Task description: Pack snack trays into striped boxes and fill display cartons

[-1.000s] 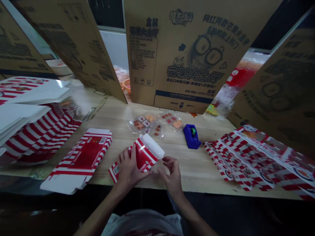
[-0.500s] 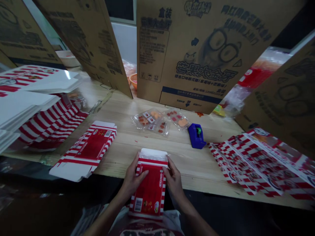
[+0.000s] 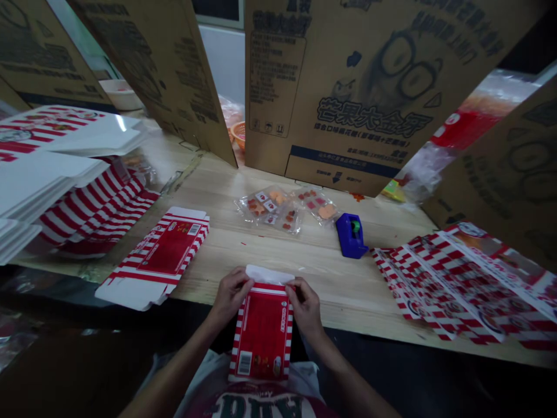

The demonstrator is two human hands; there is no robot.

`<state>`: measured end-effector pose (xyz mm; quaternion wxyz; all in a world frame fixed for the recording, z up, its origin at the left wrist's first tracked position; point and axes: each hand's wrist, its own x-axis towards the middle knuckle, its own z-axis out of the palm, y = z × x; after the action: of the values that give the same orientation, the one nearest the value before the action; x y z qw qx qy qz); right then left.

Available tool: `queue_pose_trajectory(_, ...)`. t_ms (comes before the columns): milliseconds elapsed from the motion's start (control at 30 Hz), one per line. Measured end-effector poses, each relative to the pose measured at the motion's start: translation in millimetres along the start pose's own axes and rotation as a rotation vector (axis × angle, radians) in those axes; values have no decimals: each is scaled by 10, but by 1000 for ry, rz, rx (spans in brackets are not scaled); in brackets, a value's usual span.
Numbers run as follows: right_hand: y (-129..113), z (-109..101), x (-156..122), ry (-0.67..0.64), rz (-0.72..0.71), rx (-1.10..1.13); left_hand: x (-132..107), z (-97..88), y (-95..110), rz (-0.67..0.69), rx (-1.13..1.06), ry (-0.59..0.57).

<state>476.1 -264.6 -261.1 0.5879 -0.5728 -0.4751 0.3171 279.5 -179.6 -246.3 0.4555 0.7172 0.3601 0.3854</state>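
Note:
A red box with red-and-white striped edges point(image 3: 263, 331) leans between my body and the table's front edge, its white top flap point(image 3: 270, 274) raised. My left hand point(image 3: 232, 293) pinches the upper left corner of the box. At the upper right corner, my right hand point(image 3: 304, 302) has its thumb and fingers closed on the edge by the flap. Beyond the hands lie clear packets of small shaped pieces point(image 3: 272, 208). A blue tape dispenser point(image 3: 350, 235) stands to their right.
On the left, another red striped carton point(image 3: 159, 255) lies near white flat cartons point(image 3: 39, 174) and striped ones. Overlapping striped boxes point(image 3: 465, 284) cover the table's right side. Upright brown cardboard panels point(image 3: 348, 87) wall off the back. An orange basket point(image 3: 238, 133) shows through a gap.
Both hands have shifted to the top corners of the box, and their thumbs have moved off its red face to the edge by the flap. The view has tilted slightly.

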Motion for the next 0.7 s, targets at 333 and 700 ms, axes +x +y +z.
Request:
queue_pose_trajectory(333,-153,-77,95,-192,6,-6,-2,-102,47,-70,-112,-70)
queue_pose_trajectory(700,-326,-86,271,-308,278,-43,43,-249,280,-9,153,-173)
